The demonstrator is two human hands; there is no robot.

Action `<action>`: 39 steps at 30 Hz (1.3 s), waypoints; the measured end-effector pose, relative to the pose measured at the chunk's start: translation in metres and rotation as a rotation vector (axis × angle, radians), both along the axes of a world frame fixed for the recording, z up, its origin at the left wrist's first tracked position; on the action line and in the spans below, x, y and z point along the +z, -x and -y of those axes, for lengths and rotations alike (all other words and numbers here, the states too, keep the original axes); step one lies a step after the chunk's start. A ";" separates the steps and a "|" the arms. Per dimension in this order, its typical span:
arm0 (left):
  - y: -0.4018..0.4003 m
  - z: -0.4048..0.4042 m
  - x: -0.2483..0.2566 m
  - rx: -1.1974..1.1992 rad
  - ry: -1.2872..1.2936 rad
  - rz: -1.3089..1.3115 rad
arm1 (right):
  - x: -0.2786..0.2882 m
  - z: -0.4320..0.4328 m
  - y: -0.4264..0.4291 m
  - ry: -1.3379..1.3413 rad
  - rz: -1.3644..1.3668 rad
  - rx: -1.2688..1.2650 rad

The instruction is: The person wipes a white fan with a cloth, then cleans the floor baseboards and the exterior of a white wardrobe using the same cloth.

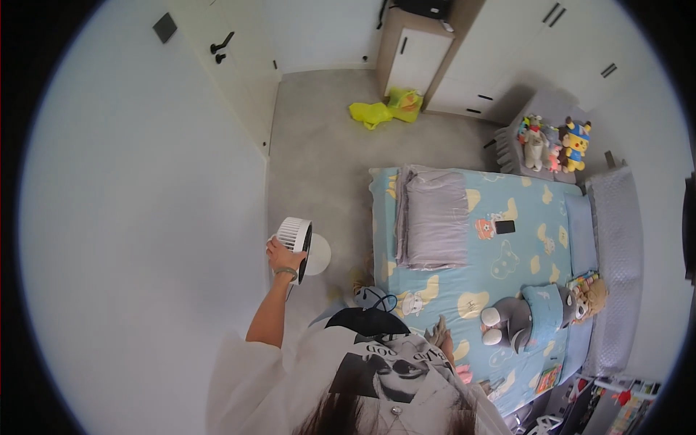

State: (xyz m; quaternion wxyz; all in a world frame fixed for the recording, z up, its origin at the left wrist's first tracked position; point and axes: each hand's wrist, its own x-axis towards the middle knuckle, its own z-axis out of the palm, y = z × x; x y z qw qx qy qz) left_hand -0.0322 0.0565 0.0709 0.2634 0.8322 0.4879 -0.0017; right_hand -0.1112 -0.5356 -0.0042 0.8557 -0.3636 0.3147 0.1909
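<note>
My left hand (pixel 285 256) is on the head of a white round fan (pixel 294 234), its fingers spread over the slatted rear housing and its thumb at the dark front rim. A wristband circles that wrist. The fan's round white base (pixel 318 254) rests on the grey floor near the left wall. At the bed's near edge, beside my printed white T-shirt, a crumpled greyish cloth (pixel 436 329) is seen. A skin-toned part right by it appears to be my right hand (pixel 448 347), mostly hidden by the shirt; its grip is unclear.
A bed (pixel 489 272) with folded grey bedding (pixel 436 217), a dark phone (pixel 505 227) and a large plush toy (pixel 514 321) fills the right. Yellow-green plastic bags (pixel 405 105) lie by a cabinet (pixel 416 60). More plush toys (pixel 575 144) sit beyond the bed; a door (pixel 239 65) is at upper left.
</note>
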 end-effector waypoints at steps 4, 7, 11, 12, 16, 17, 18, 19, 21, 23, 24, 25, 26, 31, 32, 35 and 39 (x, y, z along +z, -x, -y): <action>0.027 -0.005 0.015 -0.006 -0.036 0.005 | -0.002 0.002 -0.036 0.099 -0.169 0.043; 0.044 -0.002 0.028 -0.016 -0.069 -0.021 | -0.003 0.009 -0.058 0.194 -0.161 0.159; 0.081 -0.004 0.036 -0.057 -0.100 0.012 | -0.001 0.012 -0.078 0.226 -0.222 0.192; 0.090 -0.003 0.038 -0.065 -0.101 0.027 | -0.001 0.013 -0.083 0.218 -0.220 0.194; 0.133 -0.005 0.041 -0.050 -0.144 0.081 | 0.013 -0.008 -0.108 0.268 -0.144 0.278; 0.141 -0.004 0.042 -0.045 -0.155 0.098 | 0.015 -0.010 -0.112 0.250 -0.083 0.310; 0.150 -0.002 0.044 -0.042 -0.171 0.114 | 0.017 -0.012 -0.117 0.232 -0.023 0.344; 0.158 -0.003 0.046 -0.035 -0.167 0.113 | 0.019 -0.015 -0.123 0.255 -0.040 0.349; 0.174 0.001 0.050 -0.021 -0.155 0.104 | 0.022 -0.021 -0.134 0.303 -0.080 0.362; 0.189 0.006 0.059 0.005 -0.159 0.102 | 0.031 -0.035 -0.144 0.331 -0.061 0.426; 0.193 0.010 0.067 0.019 -0.147 0.087 | 0.034 -0.038 -0.150 0.365 -0.092 0.434; 0.198 0.014 0.073 0.034 -0.134 0.072 | 0.037 -0.041 -0.154 0.399 -0.123 0.441; 0.207 0.016 0.075 0.045 -0.131 0.063 | 0.038 -0.044 -0.157 0.426 -0.092 0.493; 0.256 0.030 0.075 0.100 -0.114 0.014 | 0.033 -0.066 -0.177 0.479 -0.138 0.531; 0.264 0.033 0.073 0.113 -0.102 -0.002 | 0.031 -0.071 -0.180 0.508 -0.167 0.516; 0.288 0.042 0.068 0.138 -0.080 -0.042 | 0.016 -0.070 -0.191 0.465 -0.178 0.541; 0.322 0.056 0.054 0.165 -0.078 -0.073 | -0.001 -0.080 -0.200 0.496 -0.166 0.584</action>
